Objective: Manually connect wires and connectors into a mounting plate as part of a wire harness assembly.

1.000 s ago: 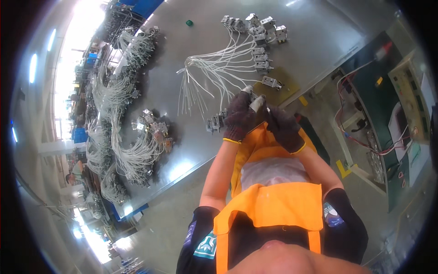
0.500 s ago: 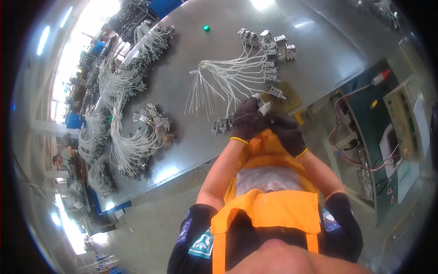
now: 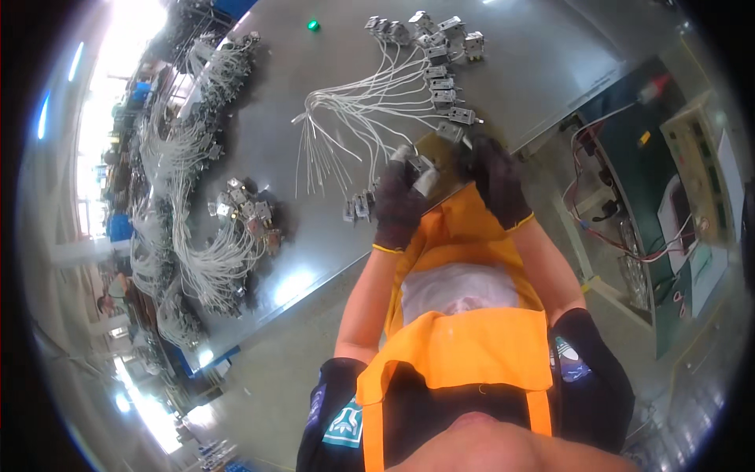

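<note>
Both my hands wear dark knitted gloves with yellow cuffs. My left hand (image 3: 399, 200) is closed around a small silver-white box-shaped part (image 3: 425, 175) at the table's near edge. Just to the right, my right hand (image 3: 497, 182) is curled, with a small pale bit at its fingertips that I cannot make out. Beyond it lies a metal block (image 3: 450, 130), close to those fingers. A fan of white wires (image 3: 346, 102) spreads over the table, gathered at its left. Several silver metal blocks (image 3: 442, 83) sit at the wire ends, and more blocks (image 3: 362, 206) lie left of my left hand.
Another wire bundle (image 3: 206, 271) with metal blocks lies on the grey metal table (image 3: 314, 236) at left. More bundles (image 3: 169, 149) are heaped along the far left. A green round object (image 3: 313, 25) is at the back. On the right stands a dark green panel (image 3: 629, 94) with cables.
My hands have drawn apart, the left toward the left with the silver-white part, the right slightly up and right. The whole view has shifted, so the table things appear further up and left.
</note>
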Demonstrator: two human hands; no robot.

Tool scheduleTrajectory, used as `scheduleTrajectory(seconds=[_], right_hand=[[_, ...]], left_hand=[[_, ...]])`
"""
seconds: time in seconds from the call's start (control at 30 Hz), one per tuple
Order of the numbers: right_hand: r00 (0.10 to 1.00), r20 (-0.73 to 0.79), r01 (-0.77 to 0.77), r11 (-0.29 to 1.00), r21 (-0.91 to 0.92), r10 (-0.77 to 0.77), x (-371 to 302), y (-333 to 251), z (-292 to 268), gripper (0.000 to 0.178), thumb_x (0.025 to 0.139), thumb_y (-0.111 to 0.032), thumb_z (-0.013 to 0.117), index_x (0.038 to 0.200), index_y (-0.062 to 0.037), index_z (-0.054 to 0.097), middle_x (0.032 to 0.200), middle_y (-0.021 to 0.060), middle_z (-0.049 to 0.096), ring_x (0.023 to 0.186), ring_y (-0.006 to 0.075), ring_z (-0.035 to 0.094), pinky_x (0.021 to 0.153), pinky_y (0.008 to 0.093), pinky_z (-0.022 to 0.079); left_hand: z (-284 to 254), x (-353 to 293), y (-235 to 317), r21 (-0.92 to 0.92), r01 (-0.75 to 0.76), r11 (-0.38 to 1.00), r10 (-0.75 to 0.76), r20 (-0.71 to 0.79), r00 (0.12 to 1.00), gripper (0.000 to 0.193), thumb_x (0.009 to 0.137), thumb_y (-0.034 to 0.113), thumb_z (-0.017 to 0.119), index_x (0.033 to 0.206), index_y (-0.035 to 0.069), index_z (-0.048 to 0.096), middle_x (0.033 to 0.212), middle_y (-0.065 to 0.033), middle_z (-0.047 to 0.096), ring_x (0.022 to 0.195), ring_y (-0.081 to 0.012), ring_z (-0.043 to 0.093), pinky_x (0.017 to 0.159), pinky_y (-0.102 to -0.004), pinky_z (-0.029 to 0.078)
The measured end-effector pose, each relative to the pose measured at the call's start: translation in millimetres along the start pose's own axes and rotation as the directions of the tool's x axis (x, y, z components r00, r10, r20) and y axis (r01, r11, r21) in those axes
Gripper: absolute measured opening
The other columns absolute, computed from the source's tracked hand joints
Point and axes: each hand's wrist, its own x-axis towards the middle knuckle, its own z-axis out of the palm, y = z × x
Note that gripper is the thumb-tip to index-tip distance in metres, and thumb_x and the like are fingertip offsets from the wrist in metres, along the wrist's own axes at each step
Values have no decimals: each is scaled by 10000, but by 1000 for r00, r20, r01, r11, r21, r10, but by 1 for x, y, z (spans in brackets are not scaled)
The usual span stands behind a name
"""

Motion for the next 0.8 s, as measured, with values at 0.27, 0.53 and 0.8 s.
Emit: scheduleTrajectory(seconds=[0.27, 0.53, 0.8], right_hand=[[859, 255, -511, 714, 478, 444, -33, -42, -5, 218, 989, -124, 559, 1189, -46, 592, 899, 39, 639, 724, 101, 630, 637, 260, 523], [829, 275, -560, 719, 412, 487, -36, -23, 15, 257, 960, -166, 609, 1189, -50, 630, 950, 75, 696, 747, 130, 687, 614, 255, 528], [817, 278, -577, 710, 404, 506, -24, -46, 1, 278, 949, -115, 611, 1216, -36, 624, 947, 79, 692, 751, 144, 672, 657, 280, 540]], left_hand=[[1, 9, 17, 283, -172, 943, 165, 50, 985, 502, 816, 162, 753, 1231, 2, 521, 988, -197, 620, 857, -366, 620, 763, -439, 506], [0, 15, 14, 44, -32, 999, 23, 186, 982, 482, 857, 208, 712, 1272, 26, 546, 1019, -183, 631, 888, -346, 626, 785, -412, 509], [4, 17, -11, -188, 189, 964, -141, 244, 960, 431, 906, 155, 650, 1294, 0, 544, 1019, -118, 647, 893, -207, 621, 804, -332, 505]])
